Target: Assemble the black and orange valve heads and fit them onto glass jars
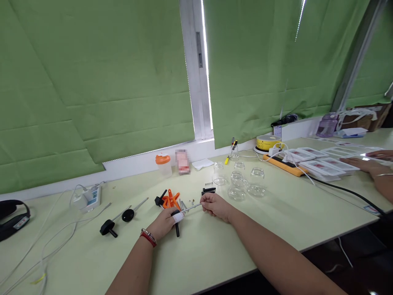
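My left hand [164,224] is closed around the black-handled end of a thin metal rod [193,207]. Its black crank handle [177,229] points down below the fingers. White tape covers part of one finger. At the rod's far tip, my right hand [216,206] has its fingers pinched together; any small part between them is hidden. Orange plastic parts [170,200], another black crank handle [159,200] and metal pins [183,205] lie just beyond my left hand. Behind my right hand are black plastic pieces [208,190] and a spring [209,184].
Two rods with black fittings [108,228] [128,214] lie at left among white cables. Several glass jars [236,186] stand right of centre, near an orange-lidded cup [163,165] and an orange power strip [287,166]. Another person's hands [364,165] rest by white trays [322,168].
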### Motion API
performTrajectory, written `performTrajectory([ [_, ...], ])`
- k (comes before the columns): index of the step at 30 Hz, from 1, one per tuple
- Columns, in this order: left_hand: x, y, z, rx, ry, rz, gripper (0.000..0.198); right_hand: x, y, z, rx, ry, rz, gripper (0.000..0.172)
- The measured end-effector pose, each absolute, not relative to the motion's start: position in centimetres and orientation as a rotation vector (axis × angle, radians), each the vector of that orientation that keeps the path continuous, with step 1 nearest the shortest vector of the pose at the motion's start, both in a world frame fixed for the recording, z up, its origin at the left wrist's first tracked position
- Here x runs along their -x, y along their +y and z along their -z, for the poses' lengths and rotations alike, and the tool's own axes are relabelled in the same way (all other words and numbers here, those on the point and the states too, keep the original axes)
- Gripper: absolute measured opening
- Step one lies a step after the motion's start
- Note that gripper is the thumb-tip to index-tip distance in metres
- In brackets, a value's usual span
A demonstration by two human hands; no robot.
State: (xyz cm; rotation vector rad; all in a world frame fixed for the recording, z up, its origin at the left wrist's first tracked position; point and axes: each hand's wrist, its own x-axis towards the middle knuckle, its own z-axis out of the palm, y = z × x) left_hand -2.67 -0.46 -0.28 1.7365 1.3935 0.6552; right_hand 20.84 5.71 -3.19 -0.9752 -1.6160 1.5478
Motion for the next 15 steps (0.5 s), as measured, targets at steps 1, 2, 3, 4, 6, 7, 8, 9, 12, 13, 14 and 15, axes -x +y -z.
performTrajectory([
  [1,2.66,-0.46,0.28,-1.727,1.397,-0.651,0.032,-20.84,5.70,3.21,0.974,-1.616,-1.547,0.012],
  [2,2.64,-0.45,0.27,-1.715,1.400,-0.646,0.031,-20.84,5.69,3.22,0.969,-1.619,-1.544,0.013],
  [3,2.62,-0.42,0.27,-1.704,1.404,-0.642,0.031,-20.85,5.69,3.22,0.964,-1.623,-1.541,0.014],
  [4,2.60,-0.39,0.26,-1.700,1.403,-0.640,0.031,-20.85,5.69,3.21,0.960,-1.628,-1.538,0.015],
  [6,2.57,-0.31,0.24,-1.712,1.390,-0.648,0.032,-20.86,5.70,3.17,0.962,-1.637,-1.534,0.017],
  [7,2.57,-0.29,0.22,-1.719,1.383,-0.654,0.032,-20.86,5.71,3.14,0.969,-1.641,-1.532,0.018],
  [8,2.56,-0.28,0.20,-1.726,1.377,-0.658,0.032,-20.85,5.71,3.12,0.976,-1.645,-1.529,0.018],
  [9,2.57,-0.29,0.17,-1.730,1.377,-0.658,0.032,-20.84,5.71,3.10,0.982,-1.649,-1.526,0.018],
  [12,2.59,-0.40,0.09,-1.729,1.396,-0.647,0.032,-20.79,5.71,3.13,0.989,-1.654,-1.517,0.020],
  [13,2.60,-0.46,0.07,-1.731,1.401,-0.645,0.032,-20.77,5.72,3.16,0.987,-1.656,-1.519,0.021],
  [14,2.60,-0.51,0.06,-1.731,1.404,-0.644,0.032,-20.74,5.73,3.20,0.987,-1.657,-1.521,0.022],
  [15,2.61,-0.56,0.05,-1.730,1.403,-0.644,0.033,-20.72,5.75,3.25,0.987,-1.659,-1.521,0.022],
])
